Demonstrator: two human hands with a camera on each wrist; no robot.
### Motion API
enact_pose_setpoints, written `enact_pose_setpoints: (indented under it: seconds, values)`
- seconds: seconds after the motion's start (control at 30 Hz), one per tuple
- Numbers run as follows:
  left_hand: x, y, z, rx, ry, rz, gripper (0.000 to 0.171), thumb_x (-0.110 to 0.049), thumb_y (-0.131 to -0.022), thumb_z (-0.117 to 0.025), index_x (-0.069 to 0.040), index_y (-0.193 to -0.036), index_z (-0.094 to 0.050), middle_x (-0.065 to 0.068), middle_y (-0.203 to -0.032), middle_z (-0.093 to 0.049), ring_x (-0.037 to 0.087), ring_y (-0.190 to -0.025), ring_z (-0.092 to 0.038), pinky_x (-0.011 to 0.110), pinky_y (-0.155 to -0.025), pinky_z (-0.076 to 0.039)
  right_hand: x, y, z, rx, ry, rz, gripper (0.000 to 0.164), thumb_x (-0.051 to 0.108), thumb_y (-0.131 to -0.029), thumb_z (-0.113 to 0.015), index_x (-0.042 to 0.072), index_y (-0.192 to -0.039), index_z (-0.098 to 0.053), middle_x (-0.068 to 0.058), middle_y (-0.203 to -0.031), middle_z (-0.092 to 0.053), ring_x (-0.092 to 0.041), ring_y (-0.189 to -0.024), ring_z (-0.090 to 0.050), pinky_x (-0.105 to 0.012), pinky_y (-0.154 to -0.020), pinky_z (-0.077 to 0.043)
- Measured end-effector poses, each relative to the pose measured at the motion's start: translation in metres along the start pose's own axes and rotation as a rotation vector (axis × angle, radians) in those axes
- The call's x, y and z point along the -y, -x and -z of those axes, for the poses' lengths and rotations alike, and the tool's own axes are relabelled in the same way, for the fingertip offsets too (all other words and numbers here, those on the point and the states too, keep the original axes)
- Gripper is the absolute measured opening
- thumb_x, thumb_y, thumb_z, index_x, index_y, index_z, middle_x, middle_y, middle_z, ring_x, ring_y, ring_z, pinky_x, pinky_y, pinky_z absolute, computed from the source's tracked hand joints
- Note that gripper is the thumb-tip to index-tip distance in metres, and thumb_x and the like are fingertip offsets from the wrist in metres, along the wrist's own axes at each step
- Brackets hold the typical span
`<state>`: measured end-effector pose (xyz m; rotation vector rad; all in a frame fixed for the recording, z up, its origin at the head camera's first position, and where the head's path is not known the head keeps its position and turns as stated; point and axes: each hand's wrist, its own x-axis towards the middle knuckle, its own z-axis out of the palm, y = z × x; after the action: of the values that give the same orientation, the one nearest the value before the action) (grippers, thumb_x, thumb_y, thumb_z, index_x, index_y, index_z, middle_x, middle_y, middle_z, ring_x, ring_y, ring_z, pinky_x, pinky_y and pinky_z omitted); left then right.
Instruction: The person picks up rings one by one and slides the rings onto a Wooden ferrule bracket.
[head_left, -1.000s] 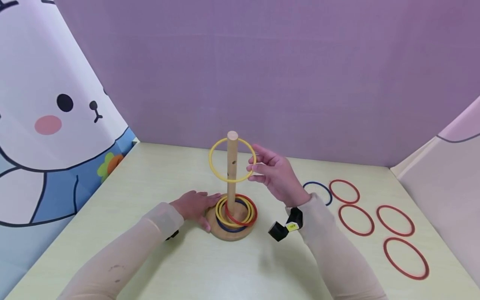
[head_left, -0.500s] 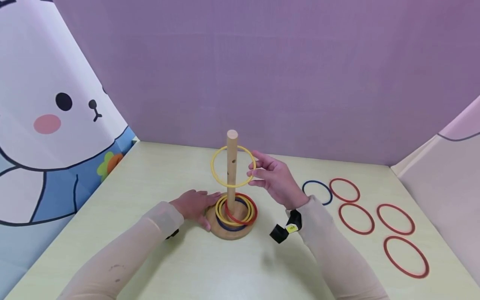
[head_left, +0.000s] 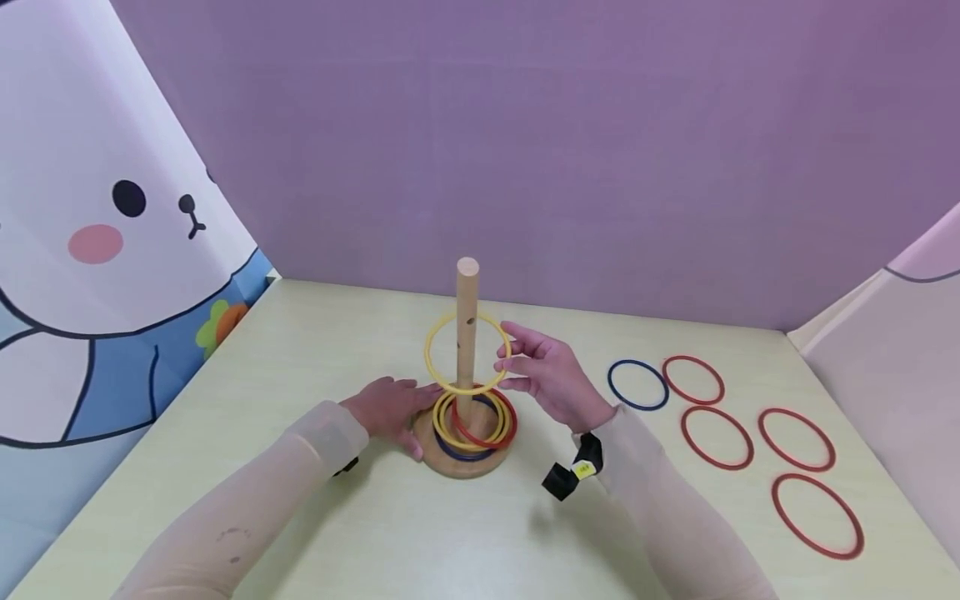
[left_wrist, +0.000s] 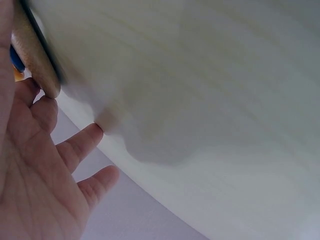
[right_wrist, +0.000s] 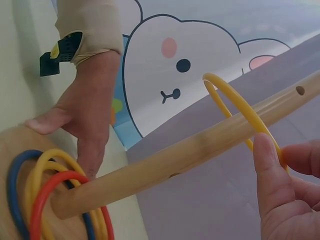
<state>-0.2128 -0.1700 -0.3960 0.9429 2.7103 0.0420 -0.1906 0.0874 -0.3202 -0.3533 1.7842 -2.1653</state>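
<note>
A wooden post (head_left: 467,292) stands upright on a round wooden base (head_left: 459,469). Around its foot lie a red ring (head_left: 514,425), yellow rings (right_wrist: 31,187) and blue rings (right_wrist: 13,190), loosely overlapping. My right hand (head_left: 551,371) pinches another yellow ring (right_wrist: 240,102) between thumb and fingers on its right side. That ring encircles the post, part way down and clear of the stack. My left hand (head_left: 390,408) rests against the base's left side, fingers extended; in the left wrist view two fingertips touch the base's rim (left_wrist: 37,55) and the others are spread.
On the table to the right lie a blue ring (head_left: 637,408) and several red rings (head_left: 716,463), flat and apart from the stand. A purple cloth backdrop (head_left: 525,167) rises behind the table, and a cartoon-printed cloth (head_left: 112,317) hangs at the left.
My right hand has lowered the yellow ring along the post, from near its top to about mid-height. The left hand stays in place at the base.
</note>
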Motion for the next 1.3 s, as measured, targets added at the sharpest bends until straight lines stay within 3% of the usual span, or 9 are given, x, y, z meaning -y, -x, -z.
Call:
enact_pose_setpoints:
  seconds: [0.3, 0.57, 0.8, 1.3]
  values:
    - [0.000, 0.002, 0.000, -0.034, 0.010, -0.011, 0.096, -0.052, -0.067, -0.081, -0.013, -0.145, -0.042, 0.006, -0.147, -0.044, 0.041, -0.129, -0.043, 0.057, -0.101, -0.036, -0.018, 0.002, 0.002, 0.021, -0.047, -0.037, 0.059, -0.012, -0.092, -0.047, -0.004, -0.147, -0.029, -0.006, -0.094, -0.055, -0.010, -0.081, -0.063, -0.023, -0.070, -0.056]
    - [0.000, 0.000, 0.000, 0.000, -0.004, 0.020, 0.096, -0.052, -0.068, -0.080, -0.014, -0.146, -0.041, 0.006, -0.150, -0.039, 0.037, -0.131, -0.040, 0.054, -0.104, -0.033, -0.036, 0.004, 0.004, 0.030, -0.060, -0.064, 0.059, -0.014, -0.090, -0.046, -0.006, -0.146, -0.029, -0.004, -0.093, -0.055, -0.010, -0.082, -0.063, -0.021, -0.069, -0.055]
    - [0.001, 0.000, 0.001, 0.007, -0.003, 0.010, 0.100, -0.054, -0.068, -0.079, -0.008, -0.147, -0.038, 0.009, -0.148, -0.042, 0.038, -0.130, -0.041, 0.055, -0.104, -0.033, -0.053, 0.002, 0.006, 0.021, -0.046, -0.076, 0.058, -0.014, -0.090, -0.046, -0.009, -0.146, -0.028, -0.003, -0.093, -0.056, -0.011, -0.084, -0.062, -0.022, -0.069, -0.056]
    - [-0.001, 0.003, 0.001, -0.035, 0.024, -0.016, 0.101, -0.053, -0.066, -0.080, -0.014, -0.149, -0.036, 0.004, -0.149, -0.041, 0.042, -0.129, -0.042, 0.057, -0.101, -0.035, -0.079, 0.003, 0.016, 0.034, -0.067, -0.110, 0.059, -0.013, -0.091, -0.045, -0.010, -0.146, -0.024, -0.005, -0.095, -0.056, -0.009, -0.084, -0.064, -0.020, -0.069, -0.055]
